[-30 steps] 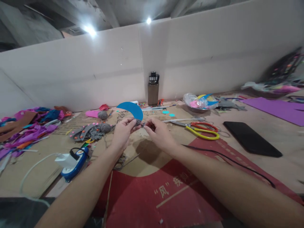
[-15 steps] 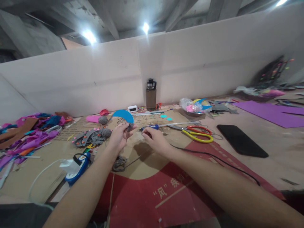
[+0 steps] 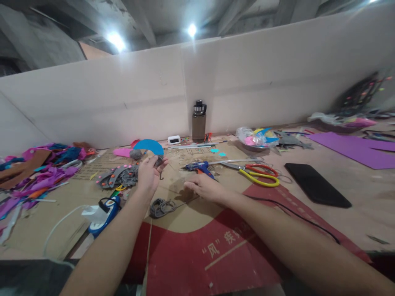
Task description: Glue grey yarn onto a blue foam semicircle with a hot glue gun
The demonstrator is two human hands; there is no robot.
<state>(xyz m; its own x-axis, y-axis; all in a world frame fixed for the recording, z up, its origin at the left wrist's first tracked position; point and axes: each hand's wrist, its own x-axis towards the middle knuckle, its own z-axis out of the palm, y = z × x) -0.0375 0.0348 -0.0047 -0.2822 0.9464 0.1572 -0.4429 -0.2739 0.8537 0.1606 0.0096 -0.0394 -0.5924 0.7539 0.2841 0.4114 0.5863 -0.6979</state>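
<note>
My left hand (image 3: 149, 172) is closed, pinching the lower right end of a blue crescent-shaped piece (image 3: 149, 146) where a small grey part shows. My right hand (image 3: 202, 187) hovers lower and to the right, its thumb and fingers pressed together; what is between them is too small to make out. Below and between the hands lies a coil of grey cord (image 3: 162, 208), with a strand running toward the right hand. A blue glue gun (image 3: 202, 167) rests just beyond my right hand. Left of my left hand is a grey strip with pink dots (image 3: 115, 176).
Scissors with red and yellow handles (image 3: 261, 174) and a black phone (image 3: 316, 185) lie to the right. A power strip (image 3: 105, 218) is beside my left forearm. Colourful scraps (image 3: 46, 176) fill the left. A bottle (image 3: 199, 125) and a bowl of pieces (image 3: 256, 142) stand behind.
My left hand has moved left with the blue crescent-shaped piece. My right hand has dropped slightly, widening the gap between the hands and showing more of the glue gun.
</note>
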